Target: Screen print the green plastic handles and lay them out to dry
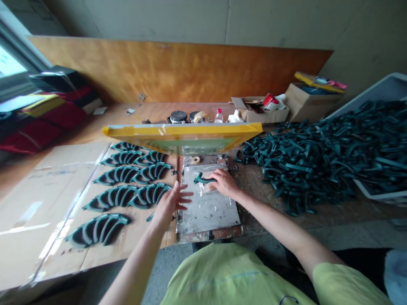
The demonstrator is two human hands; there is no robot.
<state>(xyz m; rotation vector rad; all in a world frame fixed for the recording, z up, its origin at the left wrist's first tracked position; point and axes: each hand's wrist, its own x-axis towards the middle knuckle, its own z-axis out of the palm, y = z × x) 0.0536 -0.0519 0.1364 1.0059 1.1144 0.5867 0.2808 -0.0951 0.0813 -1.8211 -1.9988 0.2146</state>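
Near frame centre, the right hand [224,183] pinched a green handle [202,179]; left of centre, the left hand [168,202] spread its fingers.

The right hand [224,182] grips one end of a dark green part [206,181] above the grey plate [203,212], toward its far edge. The left hand [168,205] — fingers spread — hovers at the plate's left edge. Fanned green parts [112,197] lie in rows on cardboard [63,178] at left; a green heap [295,156] covers the table's [104,114] right end. A yellow-edged frame [182,129] overhangs the plate's far edge.
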